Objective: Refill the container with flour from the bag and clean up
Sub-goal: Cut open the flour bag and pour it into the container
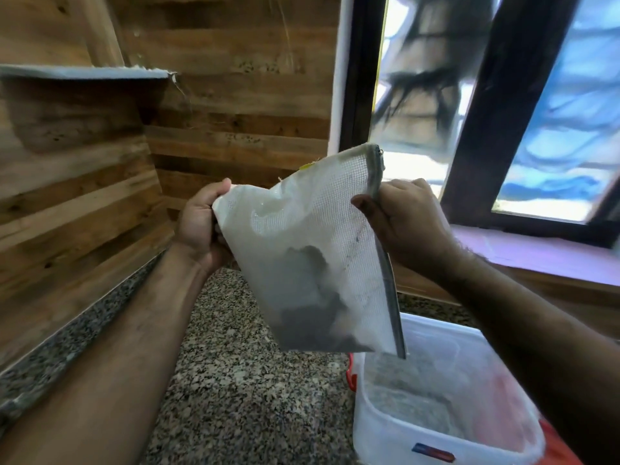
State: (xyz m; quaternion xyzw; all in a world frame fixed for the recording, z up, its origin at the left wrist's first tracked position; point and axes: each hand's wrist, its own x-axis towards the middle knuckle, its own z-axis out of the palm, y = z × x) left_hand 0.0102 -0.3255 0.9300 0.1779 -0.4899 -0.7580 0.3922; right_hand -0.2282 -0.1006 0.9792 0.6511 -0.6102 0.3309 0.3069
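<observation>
Both hands are up off the counter, holding a white mesh zip pouch (pixel 312 250) tilted over a clear plastic tub with orange clips (pixel 446 427). The left hand (pixel 201 229) has its fingers closed round the pouch's upper left corner, and the right hand (pixel 406 216) pinches the grey zipper edge between thumb and fingers, so the pouch hangs slanted with its lower corner dipping just inside the tub's far rim.

Pouring looks well under way, perhaps near its end. Through the tub's cloudy wall I can see a greyish layer of flour (pixel 409 401) spread across the bottom, though the tub is far from full. The pouch itself looks mostly slack; a dark shadowed mass sits low inside it, and whether that is remaining flour or only folds of the lining I cannot tell. No stream of flour is plainly visible at the lip, since that spot is blurred.

The tub stands at the near right of the speckled granite counter (pixel 241 380), under the window sill. No lid is on it, and I see none nearby. Still to do, as I judge it: shake out whatever remains, zip the pouch, close the tub, and wipe up. The counter shows no obvious spill.
</observation>
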